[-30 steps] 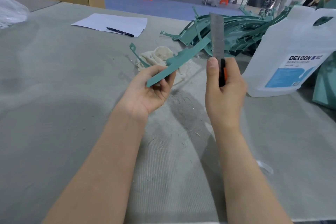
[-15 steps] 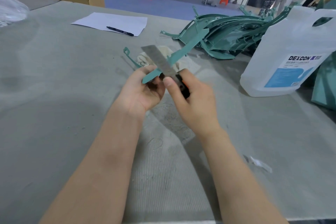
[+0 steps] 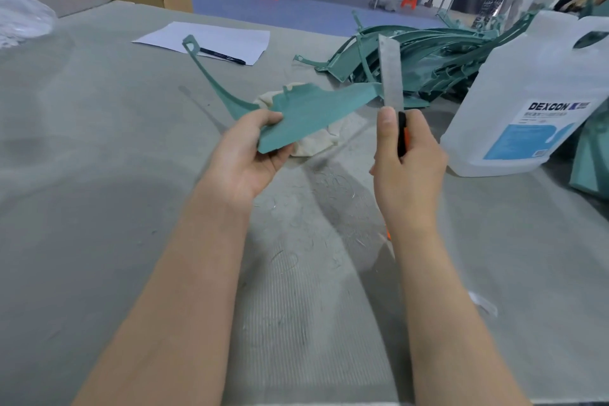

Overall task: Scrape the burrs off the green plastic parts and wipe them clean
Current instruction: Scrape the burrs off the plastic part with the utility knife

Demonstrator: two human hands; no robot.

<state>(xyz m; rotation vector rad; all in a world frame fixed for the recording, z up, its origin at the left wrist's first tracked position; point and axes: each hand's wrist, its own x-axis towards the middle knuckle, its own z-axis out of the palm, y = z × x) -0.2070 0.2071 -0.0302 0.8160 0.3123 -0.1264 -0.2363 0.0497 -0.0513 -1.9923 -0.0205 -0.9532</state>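
- Your left hand (image 3: 245,155) holds the green plastic part (image 3: 306,112) above the middle of the bench (image 3: 99,175), thumb on top and fingers curled beneath its near end; the thin hooked arm of the part rises toward the far left.
- Your right hand (image 3: 407,165) grips the black-and-orange handle of the scraper knife (image 3: 392,82), thumb up along it; the blade stands upright, its lower part at the part's right tip.
- Fine shavings (image 3: 329,181) lie on the bench under your hands.
- A pale cloth (image 3: 316,138) lies just beyond, partly hidden by the part.
- A white DEXCON jug (image 3: 534,102) stands at the right.
- The pile of green parts (image 3: 428,53) lies behind the blade.
- Paper (image 3: 211,39) and a pen (image 3: 222,56) lie toward the far edge.
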